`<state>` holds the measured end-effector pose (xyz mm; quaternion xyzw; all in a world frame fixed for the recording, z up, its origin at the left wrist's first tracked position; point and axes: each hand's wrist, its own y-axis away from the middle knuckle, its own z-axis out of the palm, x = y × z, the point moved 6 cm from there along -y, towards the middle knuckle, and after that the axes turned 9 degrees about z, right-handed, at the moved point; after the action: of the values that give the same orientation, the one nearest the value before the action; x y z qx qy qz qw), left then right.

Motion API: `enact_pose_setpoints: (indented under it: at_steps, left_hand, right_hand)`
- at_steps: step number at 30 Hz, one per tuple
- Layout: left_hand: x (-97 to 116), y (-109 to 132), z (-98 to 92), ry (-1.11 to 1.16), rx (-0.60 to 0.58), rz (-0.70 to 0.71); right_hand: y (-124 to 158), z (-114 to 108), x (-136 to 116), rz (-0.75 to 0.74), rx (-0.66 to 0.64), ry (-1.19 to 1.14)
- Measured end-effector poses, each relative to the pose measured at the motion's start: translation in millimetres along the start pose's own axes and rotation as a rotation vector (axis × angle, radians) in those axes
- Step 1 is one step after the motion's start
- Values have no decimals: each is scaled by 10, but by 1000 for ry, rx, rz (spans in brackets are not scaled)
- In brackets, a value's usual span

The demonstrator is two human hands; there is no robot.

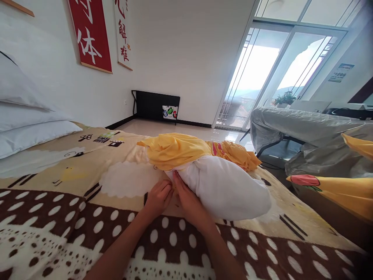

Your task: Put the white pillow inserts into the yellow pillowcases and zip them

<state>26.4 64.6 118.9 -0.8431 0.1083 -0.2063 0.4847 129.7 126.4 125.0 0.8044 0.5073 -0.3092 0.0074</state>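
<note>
A plump white pillow point(227, 186) lies on the bed, its far left part covered by a bunched yellow pillowcase point(177, 149). Beside the pillow's near left side, my right hand point(188, 198) rests with its fingers stretched out along the white cloth, tips at the pillowcase's edge. My left hand point(159, 197) is just to the left, fingers curled closed near the same edge. What those curled fingers hold, if anything, is hidden. Behind the pillow lies more crumpled yellow cloth point(236, 153) with a pink print.
A patterned blanket point(116, 181) covers the bed. White pillows point(32, 132) are stacked at the left. Yellow fabric with a red flower print point(335, 186) juts in at the right, near a plastic-covered table point(291, 120). A black folded board point(151, 105) leans against the far wall.
</note>
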Motion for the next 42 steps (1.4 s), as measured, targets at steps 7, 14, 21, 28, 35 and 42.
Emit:
enact_pose_setpoints:
  at_steps: [7, 14, 21, 28, 35, 42]
  left_hand:
    - [-276, 28, -79, -7, 157, -276]
    - [-426, 71, -20, -69, 209, -334]
    - [-516, -287, 154, -120, 304, -324]
    - [6, -494, 369, -129, 193, -149]
    - [351, -429, 434, -188, -46, -55]
    - [185, -306, 212, -315, -271, -248]
  right_hand:
    - [68, -102, -153, 63, -190, -177]
    - [111, -70, -301, 113, -287, -161]
    - [41, -116, -74, 151, -97, -297]
    - [-43, -317, 311, 107, 97, -495]
    - [-3, -485, 221, 15, 60, -437]
    - [489, -730, -166, 98, -87, 22]
